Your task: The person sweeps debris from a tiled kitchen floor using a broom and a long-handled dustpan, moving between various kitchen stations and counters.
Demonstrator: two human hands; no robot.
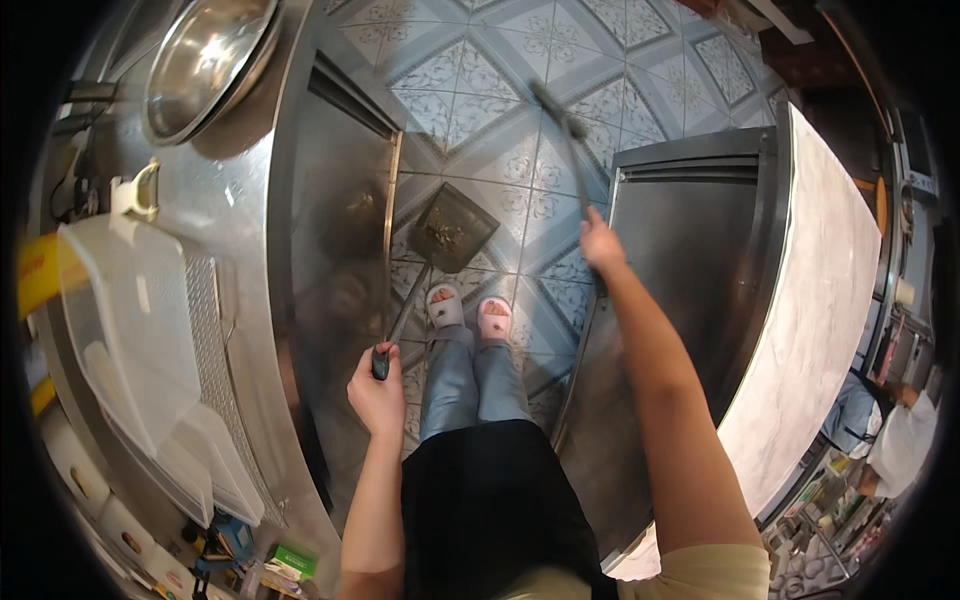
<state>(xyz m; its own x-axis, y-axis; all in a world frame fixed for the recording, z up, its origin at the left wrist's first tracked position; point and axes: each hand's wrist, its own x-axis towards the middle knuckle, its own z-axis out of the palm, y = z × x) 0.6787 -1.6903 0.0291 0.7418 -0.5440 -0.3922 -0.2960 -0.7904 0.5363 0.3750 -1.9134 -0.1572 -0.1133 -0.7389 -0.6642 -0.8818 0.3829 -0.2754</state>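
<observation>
My left hand [377, 390] grips the dark end of a long-handled dustpan's handle, low in front of me. The dustpan [474, 244] rests on the patterned tile floor [491, 112] just beyond my slippers, with brownish debris [448, 231] lying in it. Out to the right, my right hand [602, 244] is closed around the handle of a broom [571, 154]. Its dark bristle head [556, 112] is over the floor, farther off than the dustpan, and looks blurred. Whether the bristles touch the tiles I cannot tell.
A stainless steel counter [247, 247] flanks me on the left, bearing metal bowls [199, 71] and clear plastic containers [127, 330]. To the right stands a cabinet [682, 247] under a marble-look top [810, 300]. Another person [896, 442] is at the far right.
</observation>
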